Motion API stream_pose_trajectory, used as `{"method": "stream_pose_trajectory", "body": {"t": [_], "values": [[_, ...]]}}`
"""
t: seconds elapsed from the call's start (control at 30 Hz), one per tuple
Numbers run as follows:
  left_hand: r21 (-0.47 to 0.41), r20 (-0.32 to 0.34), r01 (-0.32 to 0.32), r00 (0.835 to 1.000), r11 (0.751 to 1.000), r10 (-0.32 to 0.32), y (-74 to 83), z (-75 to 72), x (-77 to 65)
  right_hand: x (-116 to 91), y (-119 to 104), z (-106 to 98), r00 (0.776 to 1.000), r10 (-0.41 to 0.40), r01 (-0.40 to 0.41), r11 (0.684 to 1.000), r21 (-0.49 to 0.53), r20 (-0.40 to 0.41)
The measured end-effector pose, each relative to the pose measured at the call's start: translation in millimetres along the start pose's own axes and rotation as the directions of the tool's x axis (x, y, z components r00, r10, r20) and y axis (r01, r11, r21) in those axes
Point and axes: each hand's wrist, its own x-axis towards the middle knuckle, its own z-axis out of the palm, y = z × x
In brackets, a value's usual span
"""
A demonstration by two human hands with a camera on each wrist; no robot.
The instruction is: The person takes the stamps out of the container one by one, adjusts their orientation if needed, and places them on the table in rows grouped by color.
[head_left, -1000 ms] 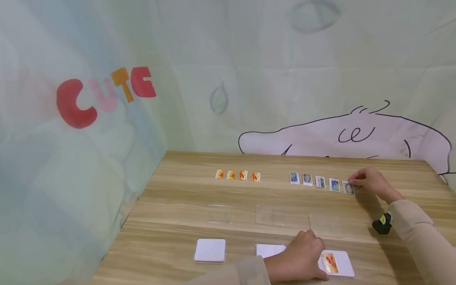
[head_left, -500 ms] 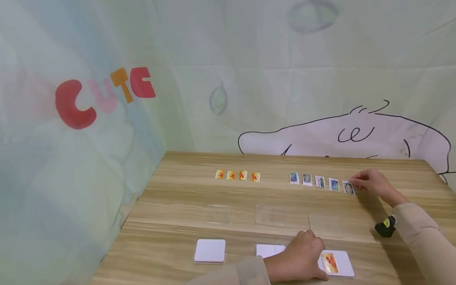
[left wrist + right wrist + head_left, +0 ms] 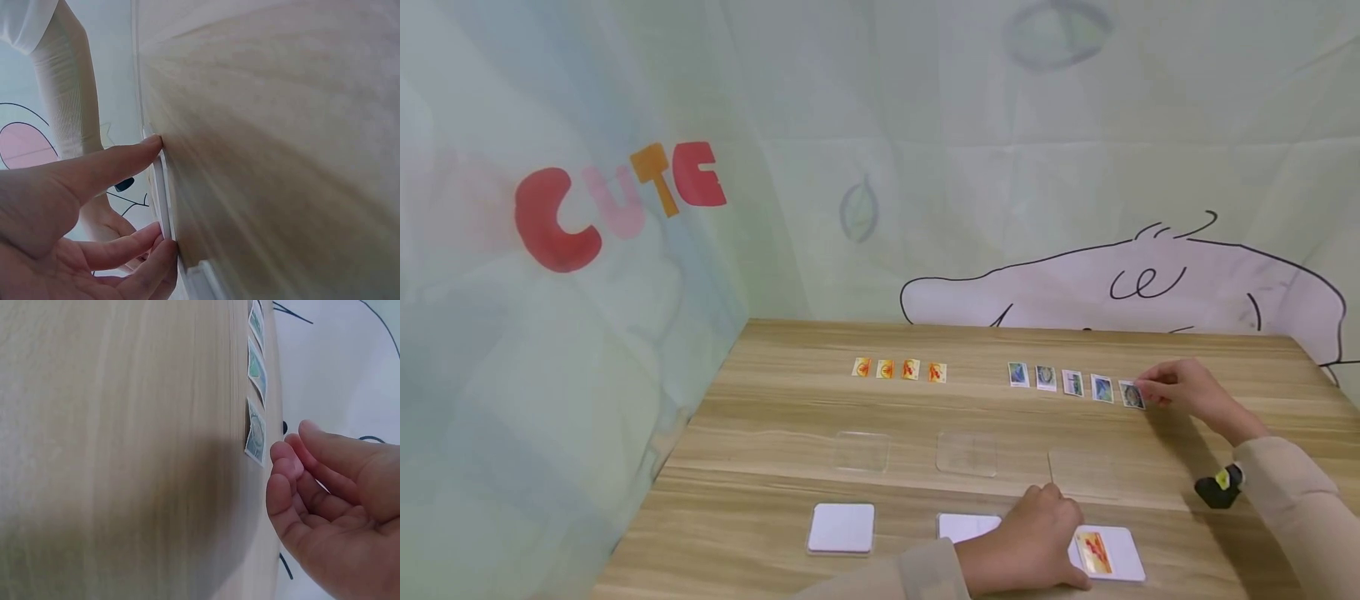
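My left hand grips the edges of a white card at the front of the table, thumb on one side and fingers on the other. On that card lies an orange-and-yellow stamp. At the back right, my right hand has its loosely bent fingertips right beside the last stamp of a row, a dark oval picture with a white border. In the right wrist view this stamp lies on the table, and a gap shows between thumb and fingers.
More blue and green stamps continue that row leftward. Several orange stamps lie at the back left. Clear plastic squares form a middle row. Another white card lies front left, and a third is partly behind my left hand.
The right hand has shifted very slightly down and right at the wrist, its fingertips staying by the last stamp. The left hand and the white card keep their place.
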Motion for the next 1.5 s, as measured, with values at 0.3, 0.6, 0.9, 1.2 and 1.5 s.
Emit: {"method": "stream_pose_trajectory", "body": {"t": [0.3,0.6,0.9,1.2,1.5], "values": [[-0.014,0.013,0.009,1.0,1.0,-0.009,0.6,-0.1,-0.6,-6.9,-5.8,4.1,0.999,-0.043,0.043,0.999,0.009,0.005],[-0.024,0.015,0.018,1.0,1.0,-0.018,0.2,-0.9,-0.5,-15.2,-14.5,9.8,0.997,-0.073,0.073,0.997,0.015,0.01],[-0.02,0.014,0.015,1.0,1.0,-0.015,0.1,-0.8,0.3,-20.7,-17.3,13.4,0.997,-0.078,0.078,0.997,0.012,0.012],[-0.017,0.011,0.006,1.0,1.0,-0.006,-0.3,0.0,1.3,-28.5,-20.2,15.1,0.995,-0.092,0.091,0.995,0.042,0.022],[0.0,0.012,0.004,1.0,1.0,-0.004,0.1,0.4,1.9,-39.0,-28.1,17.3,0.995,-0.097,0.095,0.994,0.055,0.036]]}}
